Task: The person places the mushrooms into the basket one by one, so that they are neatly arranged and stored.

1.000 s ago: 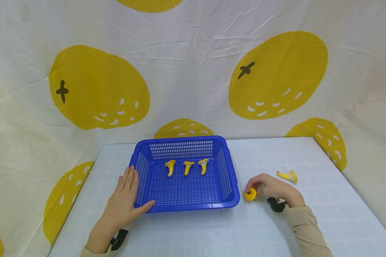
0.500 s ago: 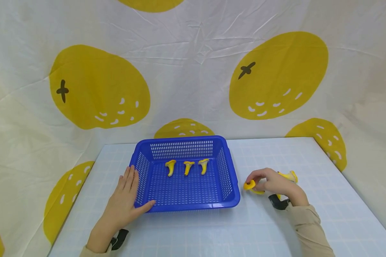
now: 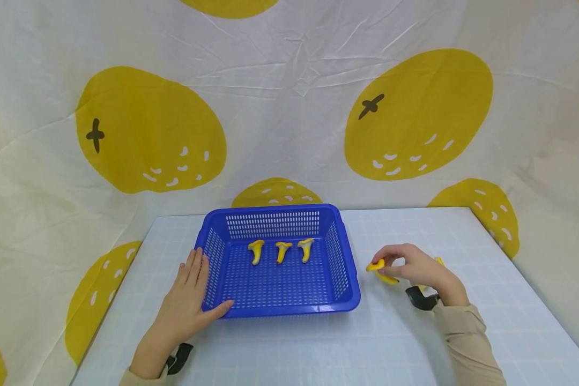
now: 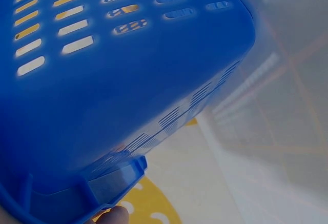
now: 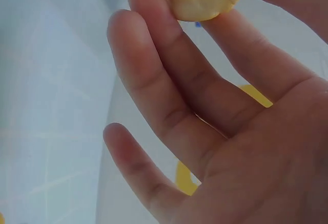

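Observation:
My left hand point(image 3: 180, 303) lies with straight fingers along the left rim of a blue slotted basket point(image 3: 289, 311), its thumb over the near corner. The left wrist view shows the basket's outer wall point(image 4: 123, 90) and a fingertip point(image 4: 115, 216) at its rim. Three yellow mushrooms lie in a row inside, the middle one point(image 3: 282, 252) between two others. Right of the basket, my right hand point(image 3: 415, 268) pinches another yellow mushroom point(image 3: 376, 265) between thumb and fingers, its stem pointing down and right. In the right wrist view this mushroom point(image 5: 202, 1) is partly cut off.
One more yellow mushroom point(image 3: 439, 260) lies behind the right hand, mostly hidden by it. A black wrist camera point(image 3: 421, 299) sits under the right wrist. The white table point(image 3: 289, 348) reaches back to a fabric backdrop point(image 3: 289, 107) with yellow fruit prints.
My right hand has moved up and away from the table's front with the pinched mushroom, now covering most of the mushroom behind it. The left hand and basket stay put.

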